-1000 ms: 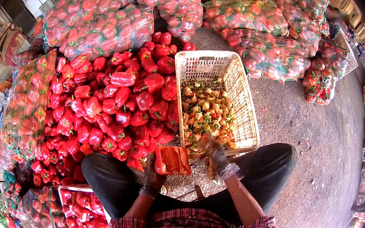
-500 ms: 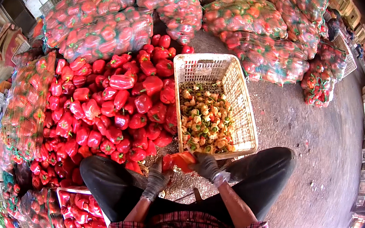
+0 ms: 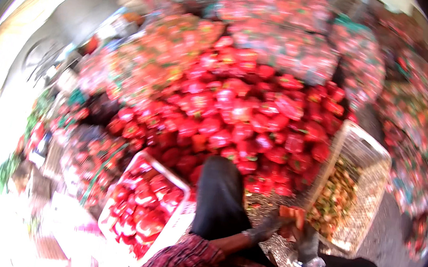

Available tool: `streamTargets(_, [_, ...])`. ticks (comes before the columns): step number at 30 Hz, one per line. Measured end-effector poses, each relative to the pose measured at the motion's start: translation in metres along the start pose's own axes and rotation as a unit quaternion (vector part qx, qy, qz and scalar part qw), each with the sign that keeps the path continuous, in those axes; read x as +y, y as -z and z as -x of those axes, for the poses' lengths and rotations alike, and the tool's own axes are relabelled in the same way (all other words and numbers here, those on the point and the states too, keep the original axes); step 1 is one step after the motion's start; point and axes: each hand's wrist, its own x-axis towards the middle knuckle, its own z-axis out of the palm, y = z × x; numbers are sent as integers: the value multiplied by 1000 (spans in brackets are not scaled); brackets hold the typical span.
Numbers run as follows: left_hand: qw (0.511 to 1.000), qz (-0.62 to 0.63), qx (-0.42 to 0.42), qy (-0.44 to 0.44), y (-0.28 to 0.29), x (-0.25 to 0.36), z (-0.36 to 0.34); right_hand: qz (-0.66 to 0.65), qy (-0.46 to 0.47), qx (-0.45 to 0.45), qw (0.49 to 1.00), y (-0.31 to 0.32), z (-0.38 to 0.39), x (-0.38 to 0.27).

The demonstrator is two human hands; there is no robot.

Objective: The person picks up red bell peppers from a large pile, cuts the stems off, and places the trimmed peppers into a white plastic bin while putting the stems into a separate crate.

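Note:
Grey-gloved, my left hand (image 3: 268,226) and my right hand (image 3: 308,243) meet between my knees. Closed between them is an orange-red bell pepper (image 3: 292,214), smeared by motion; both hands' fingers grip it, partly hidden. Just beyond my right hand, a cream plastic crate (image 3: 368,206) holds a heap of pepper cores (image 3: 335,202) with green stems. A big pile of red bell peppers (image 3: 248,116) lies on the floor ahead. At my left, a white crate (image 3: 176,179) is filled with glossy red peppers (image 3: 143,207).
Net sacks of peppers (image 3: 279,40) stand behind the pile. Another net sack (image 3: 148,56) leans at its left, and more sacks (image 3: 417,132) line the far right. A dark net sack (image 3: 87,161) rests beyond the white crate. My bent knee (image 3: 220,193) sits between the crates.
The view has swung left, so the pile and core crate now appear farther right and the white crate shows more fully. My hands have come closer together around the pepper.

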Motion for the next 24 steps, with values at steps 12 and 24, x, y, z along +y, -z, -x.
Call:
streamTargets(12, [776, -260, 478, -319, 220, 184, 175, 5, 110, 86, 990, -5, -28, -44])
streamTargets(24, [621, -674, 394, 69, 291, -32, 279, 270, 168, 82, 945, -29, 19, -41])
